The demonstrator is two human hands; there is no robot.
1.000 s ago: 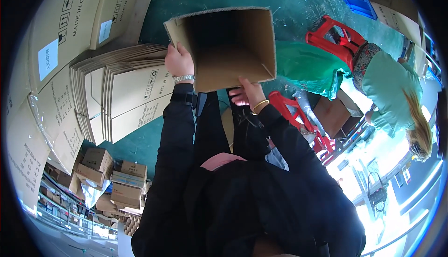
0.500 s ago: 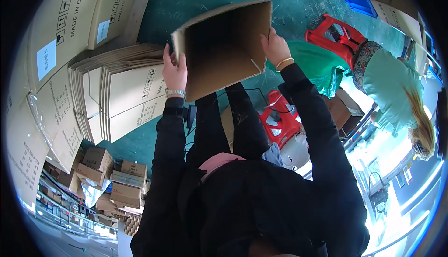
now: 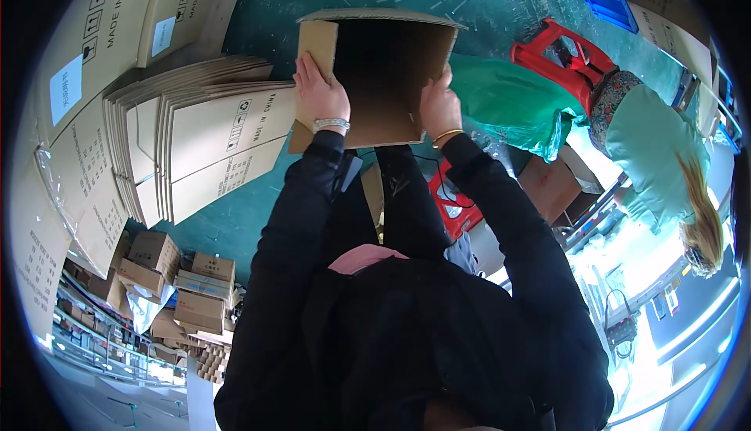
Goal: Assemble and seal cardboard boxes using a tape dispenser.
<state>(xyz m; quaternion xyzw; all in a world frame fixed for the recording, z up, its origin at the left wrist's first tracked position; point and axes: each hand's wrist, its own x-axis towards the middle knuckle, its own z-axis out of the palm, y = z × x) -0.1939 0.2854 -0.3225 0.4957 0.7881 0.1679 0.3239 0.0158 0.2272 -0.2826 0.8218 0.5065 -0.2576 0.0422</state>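
Observation:
Between my two hands is a cardboard box (image 3: 383,87), its dark open inside facing me. With my left hand (image 3: 322,96) I grip the left side, where a narrow flap (image 3: 318,44) is turned inward. My right hand (image 3: 441,106) holds the right side edge, its thumb toward the inside. The box is in front of my legs, above the green floor; whether it rests on anything is hidden.
Flattened cartons (image 3: 223,134) are stacked at the left, beside tall printed cartons (image 3: 94,63). Right of the box lie a green plastic bag (image 3: 501,106) and a red stool (image 3: 579,55), where a person in pale green (image 3: 653,141) bends. Small boxes (image 3: 199,310) stand lower left.
The box has turned to face me more squarely, and a flap now shows folded in at its left. My left hand moved right and my right hand moved lower left, bringing them closer together.

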